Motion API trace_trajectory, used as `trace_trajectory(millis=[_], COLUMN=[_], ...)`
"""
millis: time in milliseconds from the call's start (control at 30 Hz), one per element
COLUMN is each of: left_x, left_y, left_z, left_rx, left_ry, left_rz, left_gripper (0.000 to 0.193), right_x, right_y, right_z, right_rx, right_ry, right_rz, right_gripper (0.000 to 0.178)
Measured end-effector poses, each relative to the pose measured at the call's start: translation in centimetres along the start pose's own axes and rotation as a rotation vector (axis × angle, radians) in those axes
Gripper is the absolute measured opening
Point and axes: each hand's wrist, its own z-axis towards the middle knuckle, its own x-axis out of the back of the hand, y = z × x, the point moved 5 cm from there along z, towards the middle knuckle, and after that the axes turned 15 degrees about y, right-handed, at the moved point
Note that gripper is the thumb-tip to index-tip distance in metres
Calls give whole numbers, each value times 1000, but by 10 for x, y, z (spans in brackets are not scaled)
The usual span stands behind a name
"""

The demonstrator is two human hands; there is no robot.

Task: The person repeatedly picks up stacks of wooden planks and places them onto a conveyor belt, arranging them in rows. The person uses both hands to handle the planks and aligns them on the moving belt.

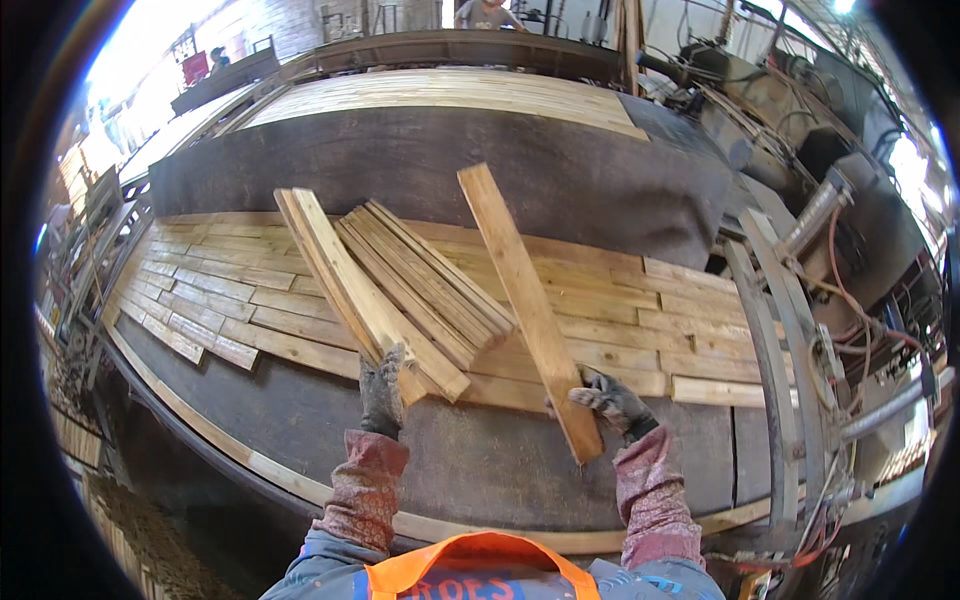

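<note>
Both my hands wear dark grey work gloves. My left hand [382,392] is closed round the near end of a few wooden planks [338,268], which slant away to the far left. My right hand [618,400] grips a single wooden board [520,275] close to its near end, with the far end raised and tilted left. Between them, a fanned stack of narrow wooden strips [425,282] rests on the layer of laid wooden slats [610,325]. My left fingertips are partly hidden by the planks.
The slats lie in staggered rows on a dark bench top [460,470] with a pale wooden edge [270,468]. Beyond stands a dark sheet [430,160], then a light wood panel [450,90]. Machinery with hoses [820,220] stands right. A person [487,15] is at the far side.
</note>
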Motion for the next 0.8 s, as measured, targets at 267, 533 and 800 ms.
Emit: trace_trajectory(millis=[267,533,800], left_x=[-25,-31,-20], left_y=[17,0,-14], left_z=[-80,-143,-171], left_rx=[219,381,463], left_ry=[-152,-555,-615], left_rz=[70,137,278], left_gripper=[46,50,50], right_x=[0,191,280], right_y=[89,148,167], right_z=[-91,-143,-136], right_rx=[-78,340,-127], right_ry=[99,662,1095], right_rz=[150,488,583], right_gripper=[38,21,9])
